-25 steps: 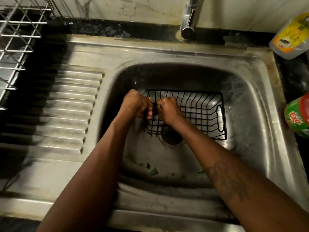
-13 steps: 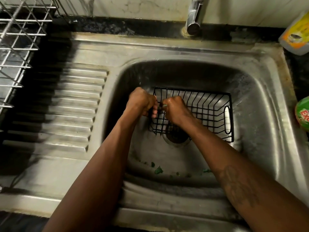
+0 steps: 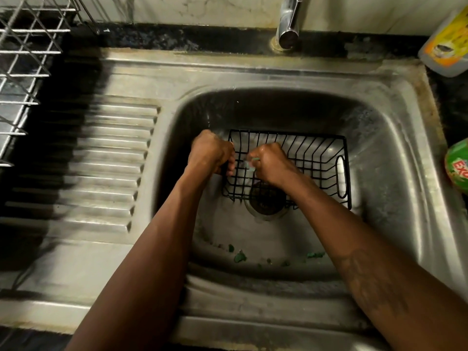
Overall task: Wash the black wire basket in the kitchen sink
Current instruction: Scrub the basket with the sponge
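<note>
1. Right, from my remote seat I read the left hand (image 3: 210,154) as curled tight round the left rim of the black wire basket (image 3: 316,158), steadying it; the right hand (image 3: 272,164) is fisted inside the basket, pinching a small pale-green scrubbing piece (image 3: 251,163) against the wires; what that piece is I cannot tell through the blur.
2. The basket sits upright in the sink (image 3: 395,153), its near side over the drain (image 3: 266,201), its handle end toward the right wall.
3. I judge the step in hand to be scrubbing the left end; I see no water running from the tap (image 3: 288,24).
4. The next move, I think, calls for a firm left hold while the right works along the wires toward the handle end; then a rinse.
5. Outward: green scraps (image 3: 239,257) lie on the basin floor nearer me; the ridged drainboard (image 3: 106,158) lies left, a dish rack (image 3: 22,59) beyond it; a bottle (image 3: 448,44) and a green tub (image 3: 459,165) stand to the right.
</note>
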Demonstrator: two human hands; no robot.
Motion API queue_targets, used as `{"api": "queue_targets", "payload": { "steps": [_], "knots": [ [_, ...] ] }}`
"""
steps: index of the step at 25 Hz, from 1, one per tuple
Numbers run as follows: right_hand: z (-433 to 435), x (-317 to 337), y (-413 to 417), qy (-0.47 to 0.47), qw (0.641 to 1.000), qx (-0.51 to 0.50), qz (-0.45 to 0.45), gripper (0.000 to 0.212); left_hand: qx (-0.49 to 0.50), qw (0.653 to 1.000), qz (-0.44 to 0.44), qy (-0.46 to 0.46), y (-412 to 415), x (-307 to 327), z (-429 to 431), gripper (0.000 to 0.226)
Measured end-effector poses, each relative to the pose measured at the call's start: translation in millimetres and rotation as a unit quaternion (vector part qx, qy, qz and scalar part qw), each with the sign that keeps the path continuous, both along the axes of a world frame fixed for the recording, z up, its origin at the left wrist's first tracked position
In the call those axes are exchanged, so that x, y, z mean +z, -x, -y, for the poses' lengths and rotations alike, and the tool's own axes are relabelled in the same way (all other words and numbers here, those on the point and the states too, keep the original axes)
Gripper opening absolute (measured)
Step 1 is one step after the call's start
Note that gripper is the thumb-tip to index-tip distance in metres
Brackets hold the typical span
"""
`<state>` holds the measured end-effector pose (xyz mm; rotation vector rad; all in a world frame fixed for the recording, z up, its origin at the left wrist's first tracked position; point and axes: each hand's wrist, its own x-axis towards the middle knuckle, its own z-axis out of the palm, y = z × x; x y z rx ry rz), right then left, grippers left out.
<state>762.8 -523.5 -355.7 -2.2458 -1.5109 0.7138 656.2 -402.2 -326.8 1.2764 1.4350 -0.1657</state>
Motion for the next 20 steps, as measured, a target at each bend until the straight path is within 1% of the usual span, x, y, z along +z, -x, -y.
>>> {"api": "queue_targets", "payload": {
  "steps": [2, 4, 5, 6, 8, 9, 10, 11, 12, 13, 15, 16, 17, 18, 20],
  "knots": [
    [16.1, 9.0, 1.2, 0.097, 0.990, 0.084, -0.051, 0.025, 0.007, 1.000, -0.012, 0.003, 1.4, -1.3, -2.0, 0.038],
    [26.4, 12.1, -0.6, 0.163, 0.973, 0.152, -0.057, 0.035, 0.013, 1.000, -0.013, 0.009, 2.6, -2.4, -3.1, 0.037],
    [27.0, 9.6, -1.7, 0.161, 0.973, 0.153, -0.058, 0.034, 0.011, 1.000, -0.012, 0.009, 2.6, -3.3, -3.4, 0.036],
    [24.7, 7.1, -2.4, 0.136, 0.981, 0.127, -0.063, 0.030, 0.007, 1.000, -0.011, 0.006, 2.8, -3.2, -2.7, 0.035],
    [13.6, -0.1, -8.7, 0.035, 0.998, 0.001, -0.049, 0.021, 0.003, 1.000, -0.007, -0.001, 2.3, -2.9, -0.5, 0.036],
    [9.5, -2.9, -12.1, -0.012, 0.997, -0.063, -0.030, 0.018, 0.001, 1.000, -0.004, -0.004, 1.8, -3.2, -0.6, 0.036],
    [7.9, -4.0, -12.3, -0.044, 0.994, -0.097, -0.009, 0.017, 0.000, 1.000, -0.003, -0.006, 2.0, -1.9, 0.0, 0.037],
    [8.0, -3.3, -11.6, -0.054, 0.994, -0.091, 0.006, 0.018, 0.000, 1.000, -0.005, -0.010, 1.6, -2.2, -0.8, 0.037],
    [10.3, -1.9, -10.9, -0.039, 0.998, -0.051, 0.004, 0.019, 0.002, 1.000, -0.013, -0.018, 1.5, -2.7, -1.9, 0.036],
    [16.7, 1.9, -8.4, -0.003, 1.000, 0.001, -0.015, 0.017, 0.004, 1.000, -0.019, -0.023, 1.5, -3.7, -2.1, 0.035],
    [28.8, 8.1, -1.5, 0.080, 0.991, 0.101, -0.043, 0.018, 0.012, 0.999, -0.024, -0.025, 2.4, -3.4, -2.3, 0.035],
    [31.9, 7.9, 0.1, 0.096, 0.985, 0.134, -0.043, 0.016, 0.016, 0.999, -0.025, -0.026, 2.6, -3.3, -2.5, 0.034],
    [32.5, 6.5, 2.0, 0.094, 0.985, 0.141, -0.037, 0.013, 0.020, 0.999, -0.027, -0.025, 2.7, -3.1, -2.6, 0.034],
    [31.7, 5.0, 3.5, 0.082, 0.988, 0.125, -0.037, 0.011, 0.020, 0.999, -0.027, -0.026, 2.6, -3.5, -3.0, 0.033],
    [27.6, 8.1, 3.0, 0.074, 0.994, 0.073, -0.044, 0.015, 0.014, 0.999, -0.026, -0.026, 1.7, -0.7, -1.8, 0.033]
  ]
}}
